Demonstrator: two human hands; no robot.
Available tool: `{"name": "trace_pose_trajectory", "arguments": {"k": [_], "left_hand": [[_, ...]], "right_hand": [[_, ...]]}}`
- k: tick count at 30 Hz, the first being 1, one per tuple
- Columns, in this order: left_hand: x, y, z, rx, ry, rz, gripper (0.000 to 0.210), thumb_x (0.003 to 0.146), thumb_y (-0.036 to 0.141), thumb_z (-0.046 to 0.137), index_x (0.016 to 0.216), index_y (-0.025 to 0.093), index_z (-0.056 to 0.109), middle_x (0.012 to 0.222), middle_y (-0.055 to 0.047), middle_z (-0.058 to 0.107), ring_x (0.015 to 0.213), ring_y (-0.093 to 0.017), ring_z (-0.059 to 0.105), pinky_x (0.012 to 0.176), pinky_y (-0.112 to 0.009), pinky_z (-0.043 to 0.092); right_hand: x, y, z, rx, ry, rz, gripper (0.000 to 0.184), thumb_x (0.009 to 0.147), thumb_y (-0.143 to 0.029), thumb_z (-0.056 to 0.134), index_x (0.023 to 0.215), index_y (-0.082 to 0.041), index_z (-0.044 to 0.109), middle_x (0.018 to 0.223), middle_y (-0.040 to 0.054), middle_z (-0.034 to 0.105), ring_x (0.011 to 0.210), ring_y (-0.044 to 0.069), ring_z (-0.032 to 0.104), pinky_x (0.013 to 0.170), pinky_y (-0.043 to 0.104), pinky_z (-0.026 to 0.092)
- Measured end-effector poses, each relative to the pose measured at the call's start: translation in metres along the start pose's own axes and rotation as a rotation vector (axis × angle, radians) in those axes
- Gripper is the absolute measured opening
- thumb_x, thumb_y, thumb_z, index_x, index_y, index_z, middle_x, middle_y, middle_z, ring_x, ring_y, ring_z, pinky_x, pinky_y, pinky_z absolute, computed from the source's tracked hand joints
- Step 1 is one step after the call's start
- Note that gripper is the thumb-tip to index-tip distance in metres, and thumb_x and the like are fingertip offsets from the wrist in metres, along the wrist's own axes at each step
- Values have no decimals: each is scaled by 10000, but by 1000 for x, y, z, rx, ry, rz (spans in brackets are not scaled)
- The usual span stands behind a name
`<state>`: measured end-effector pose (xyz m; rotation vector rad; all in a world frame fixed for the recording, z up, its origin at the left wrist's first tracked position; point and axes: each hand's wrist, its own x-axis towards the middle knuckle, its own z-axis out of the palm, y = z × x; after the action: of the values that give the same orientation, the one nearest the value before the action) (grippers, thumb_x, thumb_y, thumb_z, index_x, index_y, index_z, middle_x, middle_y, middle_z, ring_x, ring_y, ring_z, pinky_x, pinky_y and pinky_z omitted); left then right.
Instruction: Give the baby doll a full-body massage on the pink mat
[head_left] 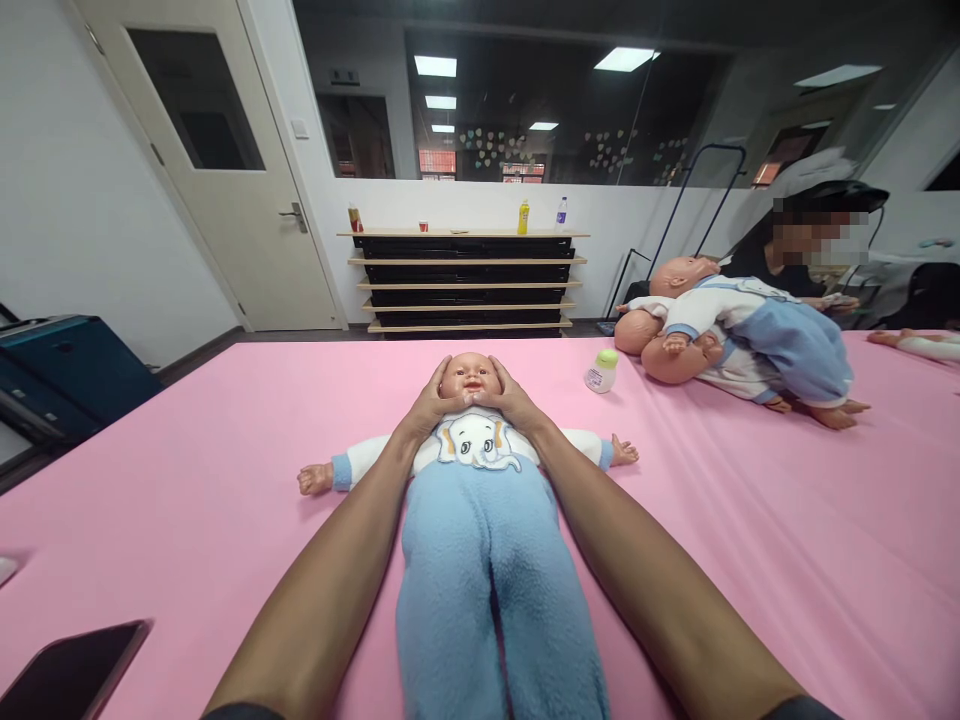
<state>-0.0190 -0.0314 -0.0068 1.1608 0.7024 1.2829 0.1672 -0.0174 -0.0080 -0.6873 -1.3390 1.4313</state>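
A baby doll (480,500) lies on its back on the pink-covered table, dressed in a white top with an elephant face and fluffy light blue trousers. Its arms stretch out to both sides. Around one side of the doll's head curves my left hand (433,405), fingers along the cheek and thumb at the chin. My right hand (516,398) cups the other side in the same way, and the two thumbs meet just under the mouth. The backs of the doll's head and some of my fingertips are hidden.
A small bottle with a green cap (601,371) stands beyond the right hand. Several dolls (750,330) are piled at the right, near another person (795,240). A phone (75,670) lies at the near left. Shelving (465,262) stands behind the table.
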Motion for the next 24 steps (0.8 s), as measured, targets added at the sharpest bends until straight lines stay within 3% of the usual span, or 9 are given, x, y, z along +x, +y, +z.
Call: {"name": "trace_pose_trajectory", "arguments": {"k": [3,11,18,24], "left_hand": [[0,0,1,32,16,7,1090,606,185,842,1505,299,236,1490,-103,369,1307,-321,446,1097,-452,380],[-4,2,0,-79,-45,-31,981,702,171,751,1512,310,215,1428,-108,453,1251,-310,512,1074,-460,408],[-2,0,0,13,-15,3,1093,632,147,821,1514,306,195,1480,-114,383,1294,-324,463,1085,-466,392],[-4,4,1,-18,-35,-19,1056,644,159,803,1511,301,218,1470,-108,405,1278,-306,486,1085,-445,397]], "right_hand": [[0,-1,-1,-39,7,-5,1092,609,-251,836,1505,-283,214,1506,42,341,1342,261,402,1126,409,350],[1,1,1,141,-64,47,1009,679,-208,741,1511,-291,177,1428,41,454,1265,269,496,1076,454,410],[-2,0,-1,-40,-8,-9,1110,613,-227,841,1511,-283,190,1525,42,307,1364,267,375,1137,420,339],[-1,-3,-2,89,-76,45,1128,640,-205,826,1520,-284,124,1502,64,350,1318,269,446,1105,439,385]]}}
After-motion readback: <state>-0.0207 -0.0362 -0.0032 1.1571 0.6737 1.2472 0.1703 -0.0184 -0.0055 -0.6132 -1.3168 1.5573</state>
